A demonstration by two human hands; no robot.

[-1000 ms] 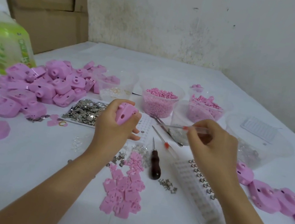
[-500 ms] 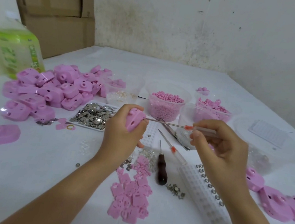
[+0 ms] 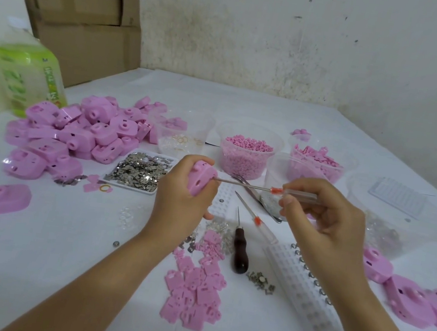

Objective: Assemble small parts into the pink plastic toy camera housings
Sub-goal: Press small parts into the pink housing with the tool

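Probably seating a part: gripping housing (image 3: 201,178) in left hand (image 3: 178,204), pinching driver (image 3: 275,190) in right hand (image 3: 324,222). Calls next for steady, straight pressure.

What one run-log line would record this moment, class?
left hand: holds housing | right hand: holds screwdriver | tip: at housing's side | awl: on table

Two brown cardboard boxes (image 3: 86,20) are stacked in the far left corner, set right against a whitish wall (image 3: 313,38) that's pretty stained and scuffed. A green-labelled plastic bottle (image 3: 30,77) is stood upright just in front of them, on the white-covered desk (image 3: 29,265).
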